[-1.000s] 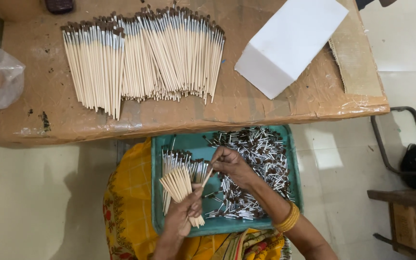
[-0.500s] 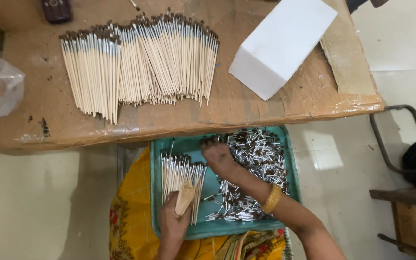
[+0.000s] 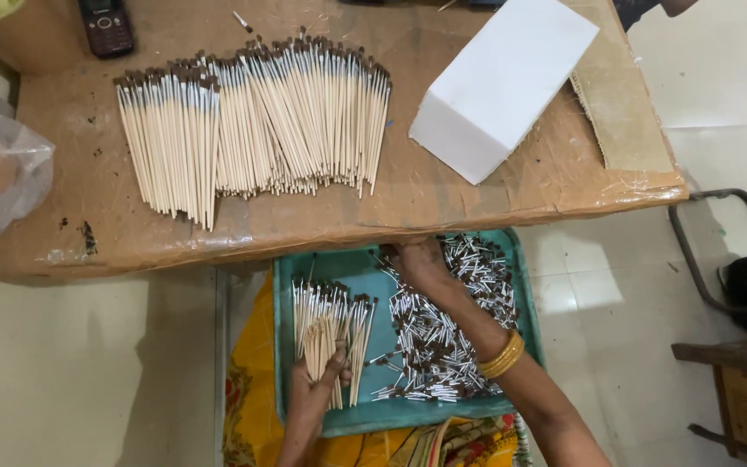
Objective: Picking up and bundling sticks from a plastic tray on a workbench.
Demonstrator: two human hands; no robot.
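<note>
Left hand point(image 3: 315, 391) grips a stick bundle point(image 3: 328, 333) at the tray's point(image 3: 373, 417) 9 o'clock; right hand point(image 3: 417, 264) digs into ferrules point(image 3: 443, 337) (its grip is hidden, can't tell).

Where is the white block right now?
In the head view, the white block lies on the table, upper right, just right of the fanned pile of sticks.

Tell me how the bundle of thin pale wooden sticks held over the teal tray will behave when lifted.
The bundle of thin pale wooden sticks probably feels light: the left hand alone holds it. The sticks look stiff and straight but loose, so they may fan apart or slip out. Being slender, single sticks could snap or roll in the teal tray.
</note>
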